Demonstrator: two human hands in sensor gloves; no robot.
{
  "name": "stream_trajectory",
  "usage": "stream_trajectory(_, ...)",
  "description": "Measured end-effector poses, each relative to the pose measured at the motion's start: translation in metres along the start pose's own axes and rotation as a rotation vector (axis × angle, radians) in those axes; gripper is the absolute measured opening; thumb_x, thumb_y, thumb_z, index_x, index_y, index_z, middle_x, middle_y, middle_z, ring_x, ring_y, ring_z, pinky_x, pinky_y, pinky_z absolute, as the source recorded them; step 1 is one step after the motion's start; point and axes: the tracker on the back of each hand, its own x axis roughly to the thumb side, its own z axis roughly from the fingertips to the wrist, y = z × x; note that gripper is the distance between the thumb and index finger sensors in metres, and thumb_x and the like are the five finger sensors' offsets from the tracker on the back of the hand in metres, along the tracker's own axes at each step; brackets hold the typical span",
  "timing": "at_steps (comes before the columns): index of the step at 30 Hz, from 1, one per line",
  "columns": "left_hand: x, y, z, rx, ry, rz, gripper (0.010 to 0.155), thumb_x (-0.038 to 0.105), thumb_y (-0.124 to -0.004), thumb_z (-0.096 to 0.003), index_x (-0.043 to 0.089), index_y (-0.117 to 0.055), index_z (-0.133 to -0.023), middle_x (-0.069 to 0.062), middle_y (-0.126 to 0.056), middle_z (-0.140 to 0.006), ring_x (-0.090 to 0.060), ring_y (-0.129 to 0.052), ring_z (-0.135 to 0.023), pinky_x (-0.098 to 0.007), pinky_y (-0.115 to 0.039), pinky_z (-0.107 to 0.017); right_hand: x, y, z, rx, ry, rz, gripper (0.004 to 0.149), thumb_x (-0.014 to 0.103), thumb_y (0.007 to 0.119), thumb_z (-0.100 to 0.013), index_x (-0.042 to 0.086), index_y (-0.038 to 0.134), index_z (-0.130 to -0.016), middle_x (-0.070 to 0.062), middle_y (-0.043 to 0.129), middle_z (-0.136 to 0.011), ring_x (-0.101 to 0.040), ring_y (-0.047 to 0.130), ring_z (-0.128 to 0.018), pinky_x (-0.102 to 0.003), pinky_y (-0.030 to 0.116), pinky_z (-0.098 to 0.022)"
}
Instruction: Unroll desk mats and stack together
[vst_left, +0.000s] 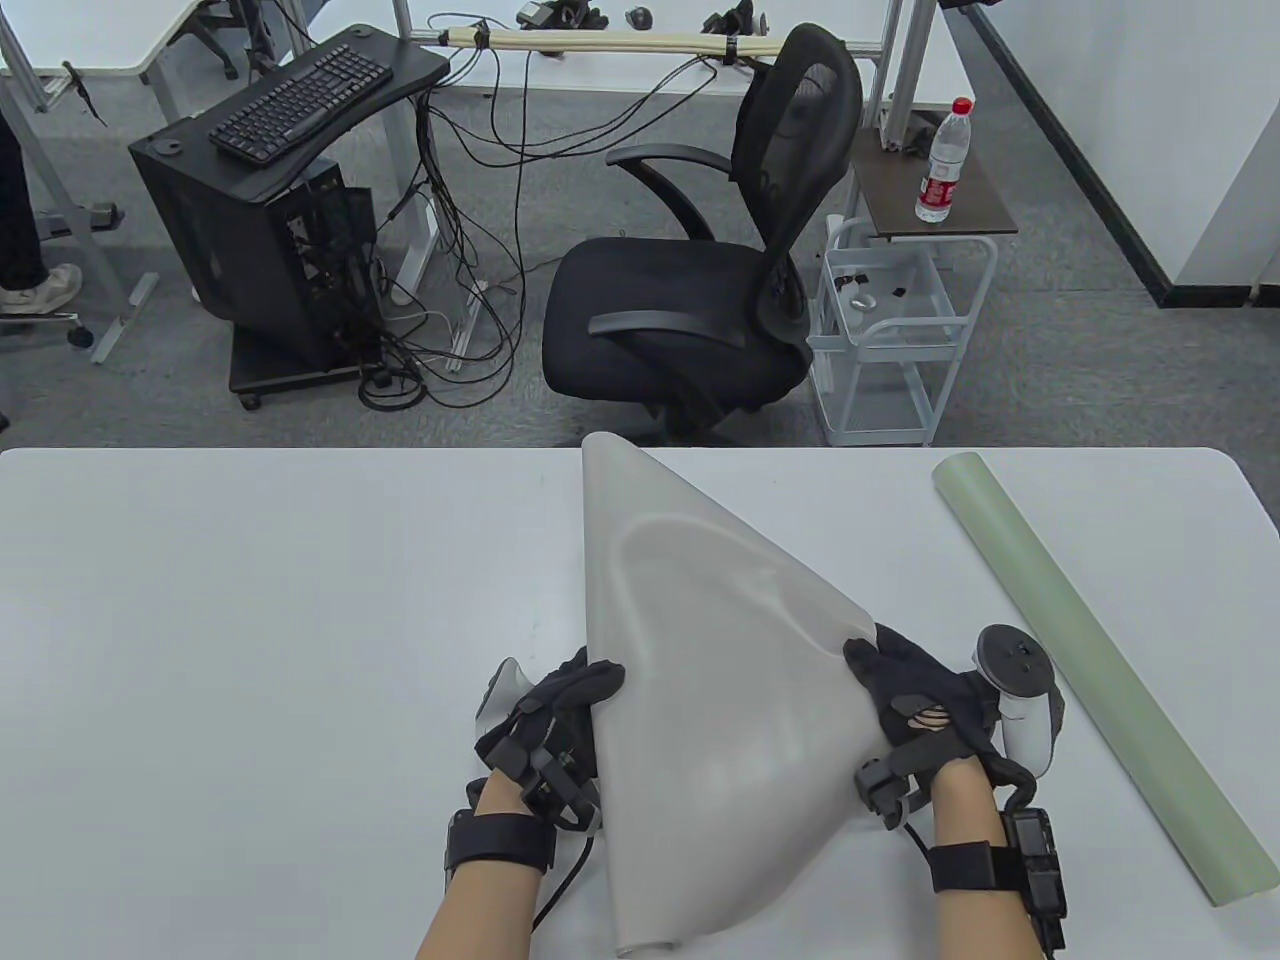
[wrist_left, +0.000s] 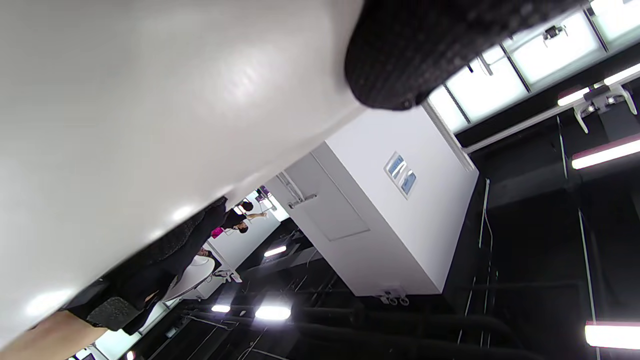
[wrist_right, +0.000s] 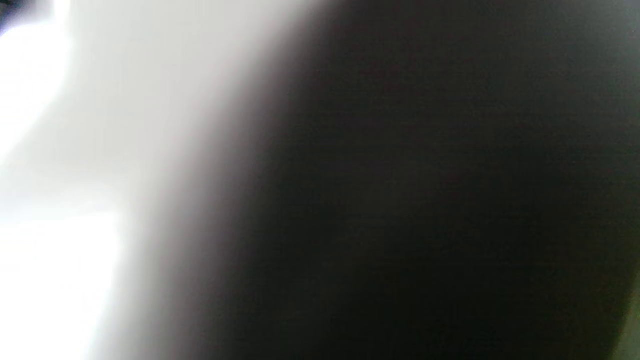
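A grey desk mat (vst_left: 710, 680) lies partly unrolled in the middle of the white table (vst_left: 250, 620), fanned out like a cone, narrow at the far end and wide near me. My left hand (vst_left: 560, 715) grips its left edge. My right hand (vst_left: 900, 690) grips its right edge. A pale green desk mat (vst_left: 1090, 670) lies rolled up, slanting along the table's right side, apart from both hands. In the left wrist view the grey mat (wrist_left: 125, 125) fills the upper left with a gloved fingertip (wrist_left: 400, 65) on it. The right wrist view is blurred and dark.
Beyond the table's far edge stand a black office chair (vst_left: 700, 300), a white trolley (vst_left: 890, 340) and a side shelf holding a water bottle (vst_left: 943, 160). A computer stand with a keyboard (vst_left: 300, 100) is at the far left.
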Motion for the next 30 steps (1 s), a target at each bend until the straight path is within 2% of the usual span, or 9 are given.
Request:
stream_trajectory(4,0.001,-0.004,-0.005,-0.054,-0.003,-0.019,0.069,0.036,-0.094,-0.0448,0.036,-0.046,-0.094,0.003,-0.072,-0.099,-0.02,-0.098,-0.075,-0.038,-0.089,-0.058,-0.002,0.004,-0.001,0.004,0.002,0.02,0.04,0.04,0.074,-0.054,0.035,0.079,-0.093,0.003,0.098,-0.047,-0.011,0.092,-0.014,-0.024,0.086,-0.006)
stream_trajectory(6,0.004,-0.005,-0.007,-0.075,0.0,-0.055,0.065,0.036,-0.092,-0.045,0.036,-0.047,-0.092,0.003,-0.074,-0.098,-0.022,-0.098,-0.076,-0.039,-0.089,-0.058,-0.002,0.003,-0.002,0.008,0.002,0.02,0.04,0.041,0.074,-0.054,0.035,0.079,-0.093,0.003,0.098,-0.047,-0.011,0.092,-0.014,-0.024,0.086,-0.007)
stream_trajectory(9,0.008,-0.003,-0.007,-0.083,0.004,-0.053,0.068,0.031,-0.085,-0.0467,0.026,-0.036,-0.093,-0.004,-0.067,-0.102,-0.036,-0.092,-0.088,-0.047,-0.089,-0.061,-0.001,-0.001,-0.001,-0.019,0.004,0.032,0.04,0.04,0.074,-0.054,0.035,0.079,-0.093,0.003,0.098,-0.047,-0.011,0.092,-0.014,-0.024,0.086,-0.007)
stream_trajectory(14,0.01,0.002,-0.011,-0.059,0.0,-0.081,0.082,0.027,-0.08,-0.0477,0.021,-0.016,-0.1,-0.008,-0.061,-0.104,-0.034,-0.094,-0.085,-0.048,-0.087,-0.061,-0.004,-0.006,0.0,-0.027,0.019,0.012,0.04,0.04,0.074,-0.054,0.032,0.079,-0.093,0.002,0.098,-0.047,-0.011,0.092,-0.013,-0.024,0.086,-0.006)
stream_trajectory(18,0.013,0.006,-0.011,-0.049,-0.015,-0.067,0.084,0.027,-0.075,-0.0478,0.02,-0.01,-0.1,-0.012,-0.056,-0.106,-0.033,-0.091,-0.084,-0.049,-0.083,-0.061,-0.007,-0.015,0.0,-0.05,0.028,0.011,0.04,0.04,0.074,-0.054,0.033,0.079,-0.093,0.003,0.098,-0.046,-0.01,0.092,-0.013,-0.024,0.086,-0.006)
stream_trajectory(21,0.016,0.007,-0.012,-0.101,-0.057,0.016,0.083,0.026,-0.069,-0.0476,0.018,-0.004,-0.099,-0.015,-0.048,-0.108,-0.036,-0.085,-0.088,-0.051,-0.079,-0.064,-0.009,-0.015,-0.002,-0.049,0.034,-0.011,0.04,0.04,0.074,-0.054,0.032,0.08,-0.093,0.002,0.098,-0.046,-0.011,0.092,-0.013,-0.024,0.086,-0.006)
stream_trajectory(23,0.018,0.008,-0.011,-0.076,-0.059,0.015,0.084,0.027,-0.073,-0.0478,0.02,-0.008,-0.1,-0.014,-0.05,-0.108,-0.034,-0.086,-0.087,-0.049,-0.081,-0.064,-0.008,-0.014,-0.002,-0.052,0.034,-0.01,0.04,0.039,0.075,-0.054,0.032,0.079,-0.093,0.002,0.098,-0.046,-0.011,0.092,-0.013,-0.024,0.086,-0.006)
stream_trajectory(27,0.02,0.01,-0.008,-0.039,-0.026,0.015,0.079,0.032,-0.089,-0.0464,0.018,-0.031,-0.099,-0.007,-0.057,-0.103,-0.025,-0.092,-0.08,-0.04,-0.092,-0.058,-0.009,-0.013,0.0,-0.052,0.031,-0.008,0.04,0.04,0.074,-0.054,0.033,0.08,-0.093,0.003,0.098,-0.046,-0.01,0.092,-0.013,-0.024,0.086,-0.005)
stream_trajectory(30,0.022,0.003,-0.009,-0.1,-0.031,-0.01,0.074,0.037,-0.092,-0.0452,0.027,-0.037,-0.094,-0.005,-0.059,-0.1,-0.02,-0.092,-0.075,-0.036,-0.093,-0.056,-0.008,-0.009,0.0,-0.03,0.029,-0.016,0.04,0.04,0.074,-0.054,0.033,0.08,-0.093,0.003,0.098,-0.046,-0.011,0.092,-0.013,-0.024,0.086,-0.005)
